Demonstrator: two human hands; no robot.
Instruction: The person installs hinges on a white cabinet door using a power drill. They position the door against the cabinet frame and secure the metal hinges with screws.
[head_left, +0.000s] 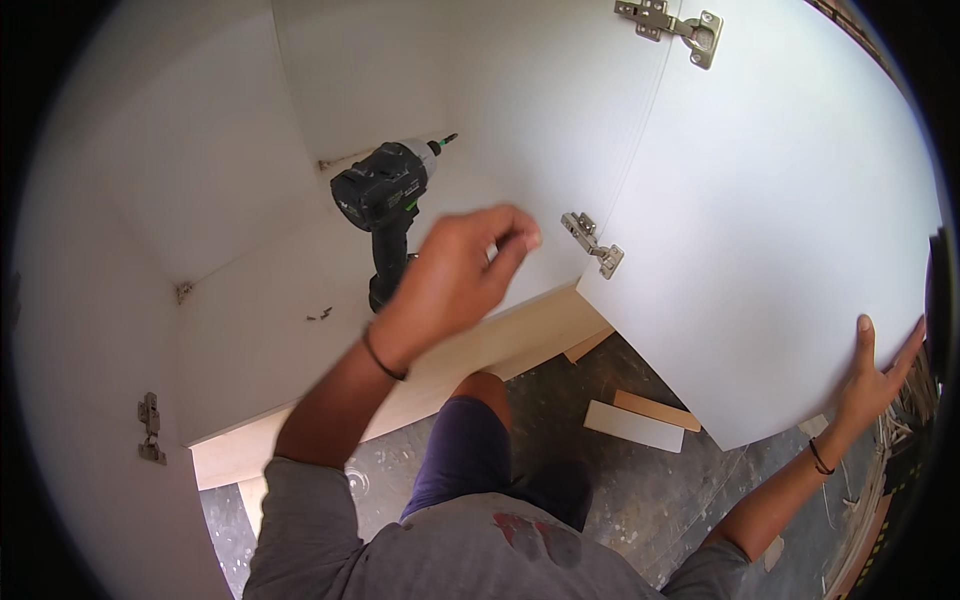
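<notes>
My left hand point(455, 265) hangs over the cabinet floor, thumb and forefinger pinched together. Whatever lies between the fingertips, if anything, is too small to make out. A little right of them is the lower hinge point(594, 245), joining the white cabinet door point(770, 210) to the side panel. The upper hinge point(675, 27) shows higher on the same edge. My right hand point(875, 375) grips the door's outer edge, thumb on the white face. Behind my left hand a black cordless driver point(380, 190) stands on the cabinet floor, its bit pointing right; its handle is partly covered.
Several small screws point(320, 314) lie on the cabinet floor, left of the driver. Another hinge point(149, 428) is on the left panel. Board offcuts point(635, 425) rest on the grey ground point(640, 490) below the door. Thin strips are piled at the far right.
</notes>
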